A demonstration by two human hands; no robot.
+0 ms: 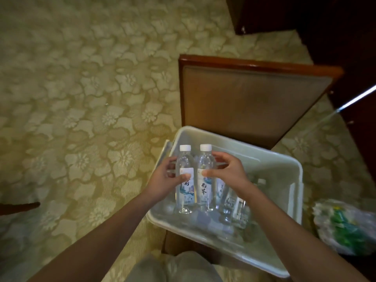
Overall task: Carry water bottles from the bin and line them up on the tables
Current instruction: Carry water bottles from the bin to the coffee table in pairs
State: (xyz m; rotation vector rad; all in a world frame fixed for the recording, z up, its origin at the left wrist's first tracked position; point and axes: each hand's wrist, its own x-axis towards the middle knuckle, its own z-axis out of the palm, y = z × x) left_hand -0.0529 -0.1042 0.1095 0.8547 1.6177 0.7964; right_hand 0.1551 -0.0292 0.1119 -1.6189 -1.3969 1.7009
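Observation:
Two clear water bottles with white caps and white labels stand upright side by side over the pale grey bin [293, 176]. My left hand [164, 178] grips the left bottle [186, 192] at its label, thumb in front. My right hand [225, 171] grips the right bottle [205, 190] the same way. Both bottles are touching or nearly touching each other. Several more bottles [234, 202] lie loose inside the bin, partly hidden by my right forearm.
The bin sits on a chair; the chair's padded back with a wooden frame [254, 102] rises just beyond it. A plastic bag with green contents [343, 226] lies on the patterned carpet [81, 98] to the right. Dark wooden furniture [305, 15] stands at the top right.

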